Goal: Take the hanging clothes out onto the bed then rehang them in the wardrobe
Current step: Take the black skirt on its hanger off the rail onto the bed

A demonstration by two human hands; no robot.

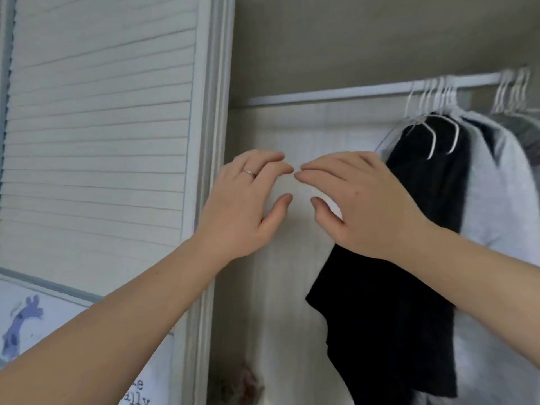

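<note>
Inside the open wardrobe [292,54], toward the right end of the white rail [336,93], a black garment [388,317] is hanging from white hangers [432,97], touching a pale grey garment [502,176] just beside it. Before the white back panel, the person is holding up the left hand [245,206] and right hand [359,206], fingertips almost meeting, fingers loosely curved and gripping nothing I can make out; the right wrist is crossing the black garment; a louvred door [102,127] is standing at the left.

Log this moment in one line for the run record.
left hand: raised, holds nothing | right hand: raised, holds nothing | black garment: hanging on rail | grey garment: hanging beside it
</note>
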